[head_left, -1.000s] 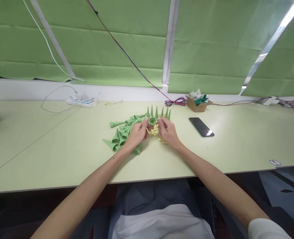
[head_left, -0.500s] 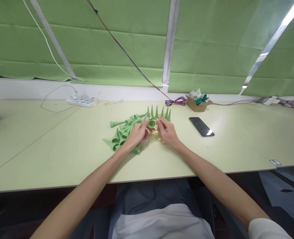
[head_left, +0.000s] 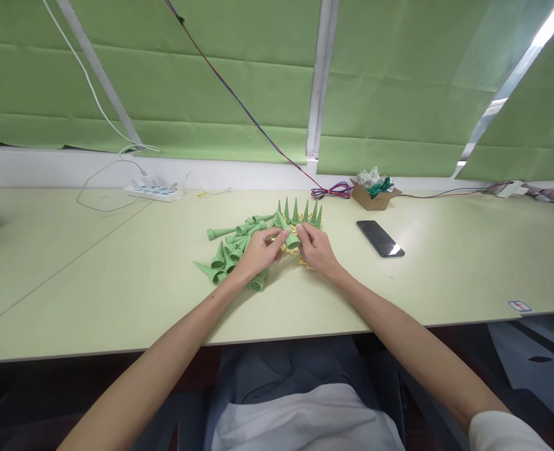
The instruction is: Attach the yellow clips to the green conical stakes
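My left hand [head_left: 263,252] is closed around a green cone-shaped plastic spike [head_left: 292,240], its wide end tilted down toward me. At the right side of this wide end, my right hand [head_left: 317,248] is pinched; whatever its fingertips hold is hidden. Several similar green spikes [head_left: 232,254] lie in a loose pile to the left, partly behind my left hand. Beyond my hands, a row of green spikes [head_left: 296,212] stands points up. Small yellow plastic pieces [head_left: 305,264] lie beneath and behind my fingers, partly covered.
A black phone [head_left: 380,238] lies on the pale table [head_left: 427,275] to the right. Behind it are a small cardboard box [head_left: 374,199] with plastic wrap and a bundled red-blue cable [head_left: 332,191]. A white power strip [head_left: 153,192] sits at the back left.
The held spike has turned: its round open end faced up toward me before, and now its side shows with the wide end downward. Both hands stay in nearly the same place.
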Available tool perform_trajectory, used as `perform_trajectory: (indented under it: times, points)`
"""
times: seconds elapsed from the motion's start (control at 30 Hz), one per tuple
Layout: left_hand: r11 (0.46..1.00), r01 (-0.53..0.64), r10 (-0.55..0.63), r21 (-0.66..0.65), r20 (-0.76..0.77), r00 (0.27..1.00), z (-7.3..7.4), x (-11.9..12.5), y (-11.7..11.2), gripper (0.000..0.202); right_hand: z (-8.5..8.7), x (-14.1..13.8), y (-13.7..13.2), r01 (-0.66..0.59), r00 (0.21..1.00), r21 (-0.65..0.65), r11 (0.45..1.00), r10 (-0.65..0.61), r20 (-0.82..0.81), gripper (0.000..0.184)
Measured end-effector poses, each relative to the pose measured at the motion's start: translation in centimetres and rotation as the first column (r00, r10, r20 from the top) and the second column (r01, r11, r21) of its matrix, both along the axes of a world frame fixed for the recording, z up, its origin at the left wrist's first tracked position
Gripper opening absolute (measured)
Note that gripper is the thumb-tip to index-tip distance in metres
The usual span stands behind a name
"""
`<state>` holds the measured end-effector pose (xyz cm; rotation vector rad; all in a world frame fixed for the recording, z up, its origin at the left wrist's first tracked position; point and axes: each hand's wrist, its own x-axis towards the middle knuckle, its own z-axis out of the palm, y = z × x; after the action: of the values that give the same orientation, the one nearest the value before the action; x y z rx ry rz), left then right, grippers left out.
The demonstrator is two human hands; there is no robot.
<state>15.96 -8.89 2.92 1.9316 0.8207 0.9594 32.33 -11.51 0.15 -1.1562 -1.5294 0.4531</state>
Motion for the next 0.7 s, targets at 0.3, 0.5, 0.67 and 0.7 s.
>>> perform_trajectory:
  times: [0.3, 0.5, 0.67, 0.7]
  points:
    - [0.984, -0.01, 0.008, 0.178, 0.01, 1.0, -0.41, 0.12, 0.38, 0.033, 0.33, 0.08, -0.14, 0.03, 0.997, 0.033, 0.999, -0.033, 0.073, 0.039]
    - [0.979, 0.013, -0.013, 0.204, -0.004, 1.0, -0.63, 0.16, 0.3, 0.031, 0.24, -0.01, -0.05, 0.026, 0.998, 0.012, 1.0, -0.027, 0.049, 0.039]
    - [0.973, -0.022, 0.027, 0.23, -0.019, 0.999, -0.96, 0.23, 0.49, 0.031, 0.17, -0.14, 0.05, 0.05, 0.998, 0.013, 0.999, -0.051, 0.03, 0.039]
    - [0.971, -0.034, 0.039, 0.238, -0.02, 0.999, -1.03, 0.26, 0.52, 0.031, 0.18, -0.15, 0.07, 0.057, 0.998, 0.013, 0.998, -0.057, 0.026, 0.04]
